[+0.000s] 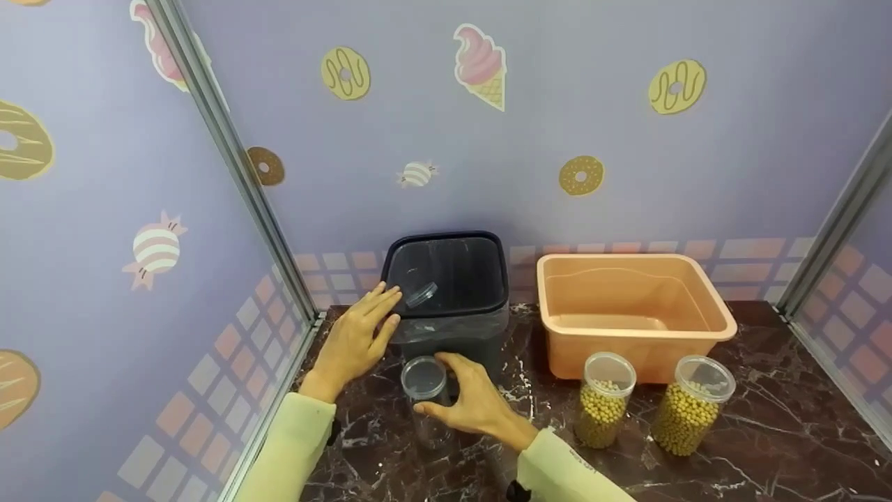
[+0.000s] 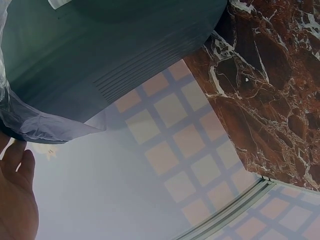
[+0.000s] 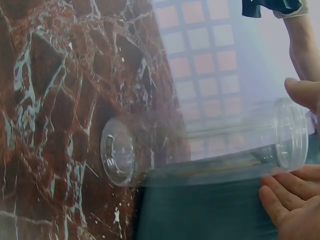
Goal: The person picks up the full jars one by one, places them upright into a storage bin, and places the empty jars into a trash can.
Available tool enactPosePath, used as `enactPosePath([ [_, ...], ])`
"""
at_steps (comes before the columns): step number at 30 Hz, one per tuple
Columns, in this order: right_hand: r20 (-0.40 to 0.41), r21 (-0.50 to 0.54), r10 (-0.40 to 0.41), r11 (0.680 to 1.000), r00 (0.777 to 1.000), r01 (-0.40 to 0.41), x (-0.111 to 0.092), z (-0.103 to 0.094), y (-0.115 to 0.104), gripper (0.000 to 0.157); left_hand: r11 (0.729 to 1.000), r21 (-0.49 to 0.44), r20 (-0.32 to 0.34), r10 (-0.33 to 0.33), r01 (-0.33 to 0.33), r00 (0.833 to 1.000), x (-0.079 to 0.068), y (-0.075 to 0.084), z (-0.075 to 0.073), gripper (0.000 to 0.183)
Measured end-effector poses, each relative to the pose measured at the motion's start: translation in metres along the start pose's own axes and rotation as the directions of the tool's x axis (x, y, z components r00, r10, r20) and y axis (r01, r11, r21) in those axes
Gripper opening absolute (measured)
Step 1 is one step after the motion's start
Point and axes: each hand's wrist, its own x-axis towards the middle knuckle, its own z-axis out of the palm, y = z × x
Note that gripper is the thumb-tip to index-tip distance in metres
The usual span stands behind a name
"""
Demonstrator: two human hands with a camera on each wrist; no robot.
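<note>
An empty clear plastic jar (image 1: 433,422) stands upright in front of the dark bin, its round base toward the dark marbled tabletop. My right hand (image 1: 477,401) holds it near the top, thumb on the near side and fingers behind; the right wrist view shows fingertips (image 3: 280,187) right at the jar's ribbed rim (image 3: 292,135). My left hand (image 1: 355,338) is at the bin's left rim with fingers extended, fingertips over the edge. The bin (image 1: 446,312) has a dark rim and a clear plastic liner (image 2: 45,120). Inside it shows a small clear round lid-like piece (image 1: 421,295).
A peach-coloured plastic tub (image 1: 627,335) stands right of the bin. Before it are two clear jars of yellow-green beads, the left jar (image 1: 603,404) and the right jar (image 1: 690,411). Printed wall panels (image 1: 516,202) enclose the tabletop (image 1: 390,467) at the back and sides.
</note>
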Motion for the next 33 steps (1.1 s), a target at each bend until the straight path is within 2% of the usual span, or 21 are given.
enactPosePath([
  [7,0.002,0.031,0.057,0.998,0.998,-0.057,0.001,0.006,0.001,0.079,1.0,-0.005,0.007,-0.006,0.006,1.0,0.001,0.002,-0.001,0.042],
  [10,0.001,0.067,0.06,0.996,0.998,-0.06,0.001,0.007,0.002,0.074,1.0,-0.006,0.022,-0.015,0.015,1.0,0.001,0.002,-0.001,0.043],
  [14,-0.004,0.101,0.063,0.993,0.998,-0.063,0.003,0.004,0.001,0.071,1.0,-0.003,0.008,-0.002,0.002,1.0,0.001,0.001,-0.001,0.042],
  [18,0.006,0.12,0.057,0.991,0.998,-0.057,0.005,-0.003,-0.003,0.071,1.0,-0.002,0.003,0.006,-0.006,1.0,0.003,0.001,-0.002,0.042],
  [24,0.015,0.133,-0.002,0.991,1.0,0.0,0.008,-0.019,-0.018,0.068,1.0,0.015,0.04,-0.008,0.007,0.999,0.003,0.001,-0.004,0.044],
  [28,0.028,0.16,-0.033,0.987,0.999,0.028,0.012,-0.03,-0.03,0.065,1.0,0.016,0.022,0.0,0.0,1.0,0.002,0.001,-0.004,0.043],
  [33,0.076,0.194,-0.025,0.981,0.997,0.01,0.015,-0.041,-0.044,0.065,1.0,0.011,0.009,0.012,-0.012,1.0,0.002,0.001,-0.003,0.042],
])
